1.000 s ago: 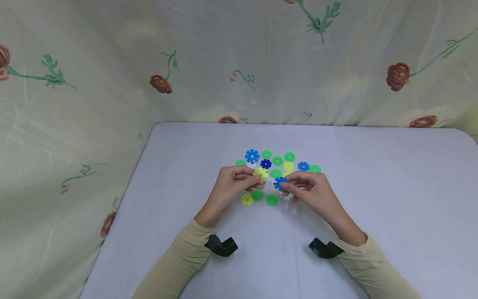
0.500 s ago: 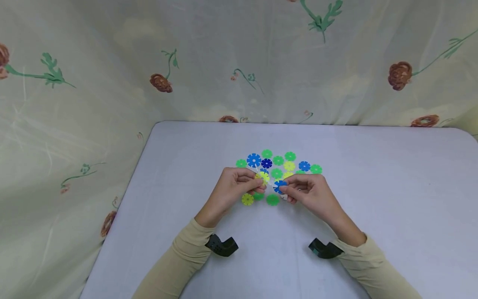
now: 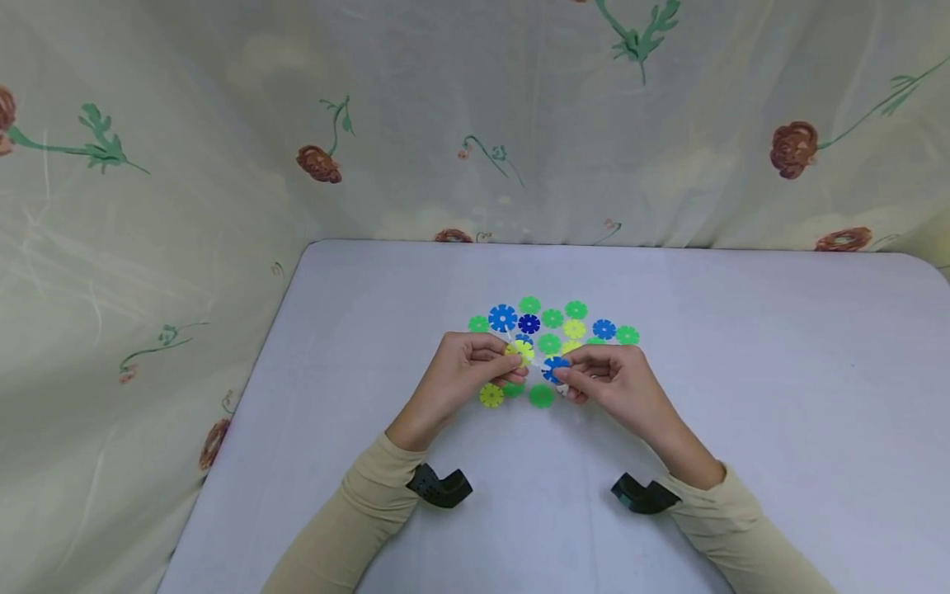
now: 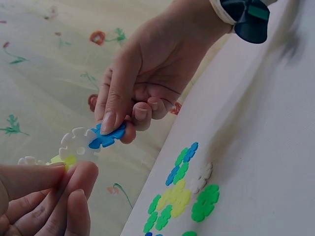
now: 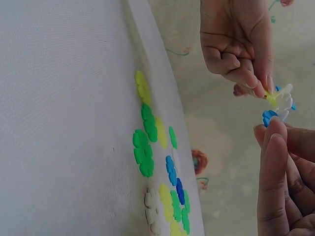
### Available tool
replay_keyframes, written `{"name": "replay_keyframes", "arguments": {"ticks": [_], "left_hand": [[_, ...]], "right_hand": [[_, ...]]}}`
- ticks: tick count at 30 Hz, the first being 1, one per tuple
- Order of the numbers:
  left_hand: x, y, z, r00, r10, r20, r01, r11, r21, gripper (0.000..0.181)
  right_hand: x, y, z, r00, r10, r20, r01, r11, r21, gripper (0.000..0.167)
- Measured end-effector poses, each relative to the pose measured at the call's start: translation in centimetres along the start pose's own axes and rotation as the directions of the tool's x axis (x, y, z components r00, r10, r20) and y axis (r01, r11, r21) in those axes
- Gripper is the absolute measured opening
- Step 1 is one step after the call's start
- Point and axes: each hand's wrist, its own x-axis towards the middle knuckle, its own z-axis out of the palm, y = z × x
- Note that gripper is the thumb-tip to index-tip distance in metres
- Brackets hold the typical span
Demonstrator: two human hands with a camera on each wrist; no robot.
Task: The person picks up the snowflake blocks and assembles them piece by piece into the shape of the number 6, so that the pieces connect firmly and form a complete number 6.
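Observation:
My left hand (image 3: 471,363) pinches a yellow notched interlocking disc (image 3: 524,351) between thumb and fingers. A blue interlocking disc (image 4: 109,136) is pinched by my right hand (image 3: 612,375), just to the right. Between the hands a white disc (image 4: 78,144) meets both the blue one and the yellow one, edge into edge. In the head view a larger-looking blue disc (image 3: 502,318) stands above the left fingertips and seems joined to the held pieces by a white part. Fingers hide some of the joints. Both hands are raised off the table.
Several loose discs lie flat behind and below the hands, among them a green disc (image 3: 541,396), a yellow disc (image 3: 491,396) and a dark blue disc (image 3: 529,324). A white table (image 3: 742,371) carries them. A flowered curtain (image 3: 416,124) hangs behind and at the left.
The right hand with its blue disc has shifted slightly down and toward the left hand. The upper blue disc has dipped a little, and another blue disc now shows beneath it.

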Motion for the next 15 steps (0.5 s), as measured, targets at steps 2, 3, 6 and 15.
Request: {"name": "replay_keyframes", "arguments": {"ticks": [2,3,6,15], "left_hand": [[0.01,0.05,0.00,1.000,0.000,-0.001,0.000,1.000,0.005,0.016],[0.02,0.09,0.01,1.000,0.000,-0.003,0.000,1.000,0.007,0.016],[0.05,0.15,0.01,1.000,-0.003,-0.013,0.003,1.000,0.015,0.016],[0.02,0.24,0.00,0.999,0.000,-0.041,0.001,1.000,0.024,0.016]], "right_hand": [[0.02,0.08,0.02,1.000,0.004,0.005,-0.004,1.000,0.009,0.015],[0.03,0.12,0.03,1.000,0.006,0.008,-0.006,1.000,0.015,0.015],[0.05,0.22,0.10,1.000,0.004,0.022,-0.004,0.999,0.035,0.014],[0.09,0.33,0.36,0.998,-0.039,0.046,0.037,0.998,0.051,0.014]]}}
